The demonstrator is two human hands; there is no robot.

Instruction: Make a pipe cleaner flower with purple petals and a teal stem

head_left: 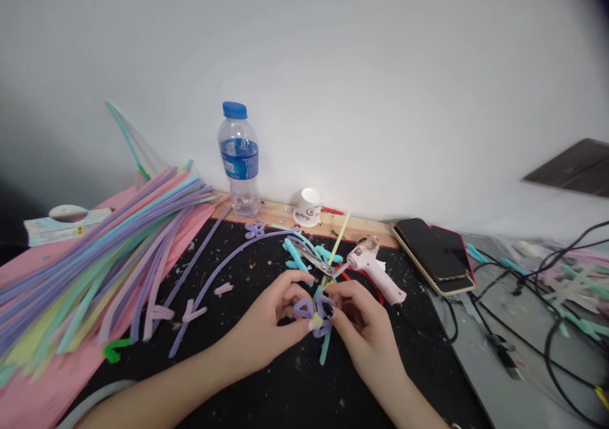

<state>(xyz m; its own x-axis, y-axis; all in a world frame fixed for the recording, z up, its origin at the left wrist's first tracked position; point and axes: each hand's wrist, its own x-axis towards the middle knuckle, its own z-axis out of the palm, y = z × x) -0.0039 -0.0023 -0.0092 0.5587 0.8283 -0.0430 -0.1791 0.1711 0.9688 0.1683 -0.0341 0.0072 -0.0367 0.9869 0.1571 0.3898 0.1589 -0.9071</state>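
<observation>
Between my two hands is a purple pipe-cleaner flower point(320, 332) with looped petals and a pale yellow centre. My left hand point(280, 318) pinches it from the left, thumb and fingers at the petals. From the other side my right hand point(356, 318) grips its right petals, a dark nail showing on the thumb. A teal pipe cleaner point(325, 348) sticks out below the flower; whether it is joined to it I cannot tell. Just beyond my fingers lie open scissors point(325, 268) and curled turquoise pipe-cleaner pieces point(295, 256).
A pink glue gun point(375, 268) lies to the right, near stacked phones point(432, 249) and black cables point(537, 353). Left is a pile of coloured pipe cleaners point(118, 257). A water bottle point(240, 162) and paper cup point(308, 207) stand by the wall. A small purple flower point(254, 230) lies beyond.
</observation>
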